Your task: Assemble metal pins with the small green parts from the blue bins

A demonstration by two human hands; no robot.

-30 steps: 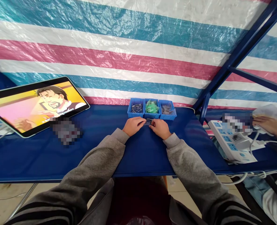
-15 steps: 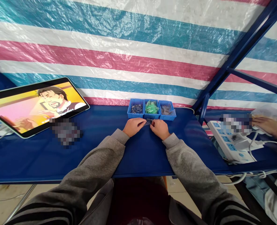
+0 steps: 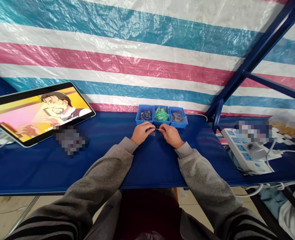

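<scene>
My left hand [image 3: 142, 133] is closed in a pinch, with a small clear plastic bag [image 3: 152, 133] at its fingertips. Opposite it, my right hand [image 3: 171, 135] pinches a thin dark piece [image 3: 157, 127] that spans the narrow gap between the hands; its exact kind is too small to make out. Just behind the hands stand three blue bins in a row. The left bin [image 3: 137, 122] holds many small dark and silvery metal pieces, the middle bin [image 3: 161, 123] green packets, and the right bin [image 3: 184, 125] greyish clear plastic bags.
On the blue table [image 3: 152, 166], a tablet [image 3: 62, 110] playing a cartoon leans at the left, beside a blurred-out object [image 3: 71, 140]. A white power strip [image 3: 244, 151] with cables lies at the right, near a plastic bag [image 3: 289, 123]. A blue metal frame [image 3: 237, 80] rises there.
The fingertips have shifted slightly, and the clear bag now hangs by the left hand with the dark piece above it. At the right, another person's hand has left the plastic bag.
</scene>
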